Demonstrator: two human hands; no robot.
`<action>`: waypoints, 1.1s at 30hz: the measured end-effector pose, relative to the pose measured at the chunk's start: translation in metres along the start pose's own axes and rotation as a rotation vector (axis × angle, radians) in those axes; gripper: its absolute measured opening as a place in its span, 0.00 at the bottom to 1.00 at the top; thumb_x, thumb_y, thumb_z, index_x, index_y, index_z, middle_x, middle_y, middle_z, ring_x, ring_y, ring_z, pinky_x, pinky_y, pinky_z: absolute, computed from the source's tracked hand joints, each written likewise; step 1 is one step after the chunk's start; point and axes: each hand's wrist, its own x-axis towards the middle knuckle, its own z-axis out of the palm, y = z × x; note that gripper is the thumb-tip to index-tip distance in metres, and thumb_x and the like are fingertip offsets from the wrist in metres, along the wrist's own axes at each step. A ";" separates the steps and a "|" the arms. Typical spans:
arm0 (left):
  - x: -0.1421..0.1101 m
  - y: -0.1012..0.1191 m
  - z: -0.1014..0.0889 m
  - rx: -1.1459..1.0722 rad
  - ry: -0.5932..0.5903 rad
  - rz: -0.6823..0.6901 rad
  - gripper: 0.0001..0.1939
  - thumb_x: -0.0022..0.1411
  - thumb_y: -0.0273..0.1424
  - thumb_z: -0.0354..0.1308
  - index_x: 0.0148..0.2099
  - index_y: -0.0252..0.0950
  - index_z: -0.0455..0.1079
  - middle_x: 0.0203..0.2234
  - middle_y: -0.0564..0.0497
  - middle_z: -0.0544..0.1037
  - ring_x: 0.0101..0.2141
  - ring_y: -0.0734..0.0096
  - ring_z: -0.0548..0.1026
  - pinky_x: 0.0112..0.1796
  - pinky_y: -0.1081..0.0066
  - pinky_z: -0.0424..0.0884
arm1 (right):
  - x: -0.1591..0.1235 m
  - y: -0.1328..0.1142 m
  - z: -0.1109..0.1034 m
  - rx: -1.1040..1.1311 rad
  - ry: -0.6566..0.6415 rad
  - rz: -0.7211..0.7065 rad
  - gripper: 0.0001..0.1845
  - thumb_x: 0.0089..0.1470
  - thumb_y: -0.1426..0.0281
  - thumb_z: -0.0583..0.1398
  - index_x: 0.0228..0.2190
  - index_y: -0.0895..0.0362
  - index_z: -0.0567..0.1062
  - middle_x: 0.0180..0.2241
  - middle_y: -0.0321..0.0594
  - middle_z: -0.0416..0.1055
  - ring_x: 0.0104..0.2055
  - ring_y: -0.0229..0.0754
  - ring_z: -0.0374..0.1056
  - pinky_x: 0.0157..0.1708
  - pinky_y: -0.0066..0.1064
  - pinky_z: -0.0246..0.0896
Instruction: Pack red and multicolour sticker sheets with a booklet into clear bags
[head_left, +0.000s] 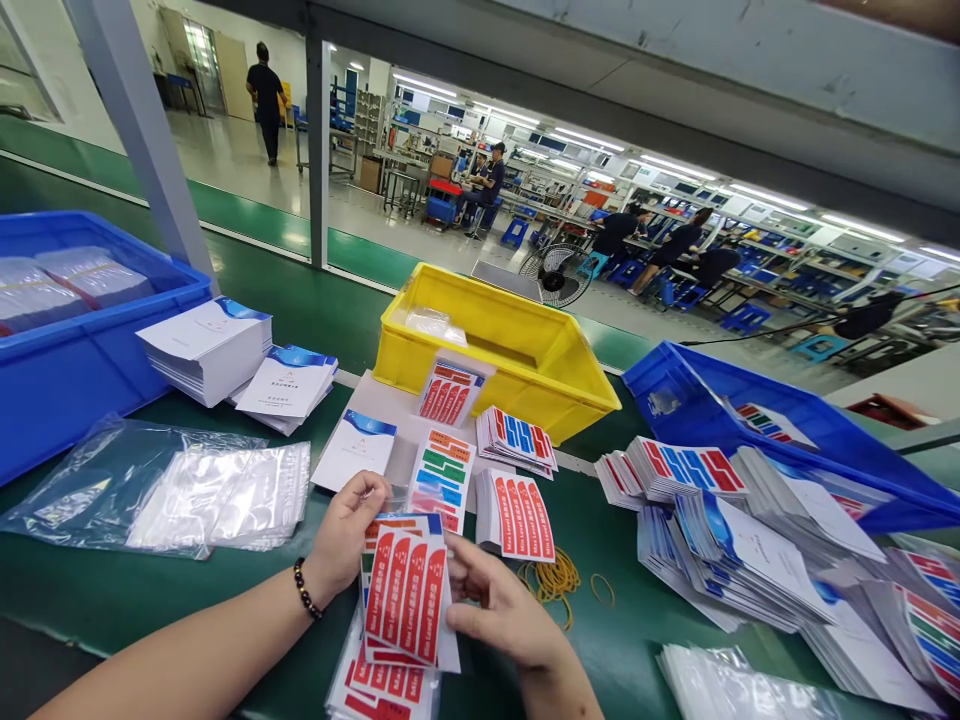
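Observation:
My left hand [343, 532], a dark bead bracelet at its wrist, is closed in a pinch at the upper left of a small bundle, where the edge of a clear plastic bag seems to show. Red-striped sticker sheets [405, 592] form the top of that bundle. Thumb and fingers of my right hand [506, 608] close on its right edge. Beneath them lies a bagged set [379, 685] of similar red stickers. Just beyond my hands are a multicoloured sticker sheet [441, 478], a stack of red sticker sheets [525, 515] and a white-and-blue booklet [356, 448].
A yellow bin [502, 340] stands ahead, with blue bins at left [82, 370] and right [750, 400]. Booklet stacks [217, 345], clear bags [225, 490], rubber bands [553, 580] and more booklets [757, 560] lie around. A metal post [318, 150] rises behind; several people work beyond.

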 end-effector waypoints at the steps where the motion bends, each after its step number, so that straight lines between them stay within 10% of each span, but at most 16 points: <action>1: 0.000 -0.001 0.001 -0.059 0.022 -0.028 0.13 0.55 0.39 0.57 0.28 0.36 0.60 0.24 0.57 0.64 0.23 0.78 0.62 0.27 0.76 0.61 | 0.001 -0.002 0.003 -0.021 -0.050 0.007 0.29 0.47 0.58 0.62 0.50 0.55 0.67 0.35 0.40 0.70 0.36 0.42 0.66 0.40 0.34 0.60; 5: 0.000 -0.005 0.003 -0.128 0.055 -0.072 0.14 0.54 0.38 0.58 0.27 0.35 0.59 0.23 0.58 0.63 0.23 0.79 0.61 0.27 0.77 0.60 | 0.003 -0.008 0.008 -0.116 -0.130 0.017 0.26 0.46 0.51 0.59 0.36 0.60 0.76 0.28 0.40 0.71 0.32 0.42 0.66 0.34 0.31 0.61; 11: 0.000 -0.006 0.001 0.000 0.033 -0.019 0.14 0.55 0.40 0.57 0.28 0.35 0.60 0.24 0.56 0.64 0.24 0.78 0.61 0.28 0.76 0.60 | 0.010 -0.001 0.009 -0.298 0.206 -0.004 0.21 0.51 0.56 0.56 0.18 0.60 0.71 0.17 0.33 0.61 0.21 0.33 0.55 0.22 0.24 0.52; 19: -0.002 -0.009 0.001 0.144 0.004 0.098 0.14 0.57 0.40 0.54 0.29 0.35 0.62 0.26 0.54 0.64 0.26 0.75 0.61 0.29 0.75 0.61 | 0.021 0.019 0.017 -0.318 0.424 0.000 0.21 0.49 0.54 0.58 0.21 0.60 0.70 0.20 0.36 0.66 0.23 0.36 0.60 0.24 0.26 0.57; 33: -0.001 -0.008 0.002 0.022 0.045 0.009 0.14 0.56 0.40 0.55 0.28 0.35 0.60 0.23 0.57 0.62 0.24 0.77 0.59 0.27 0.76 0.59 | 0.012 0.007 0.014 -0.282 0.201 -0.046 0.15 0.51 0.61 0.57 0.33 0.58 0.75 0.30 0.42 0.73 0.33 0.45 0.68 0.34 0.33 0.63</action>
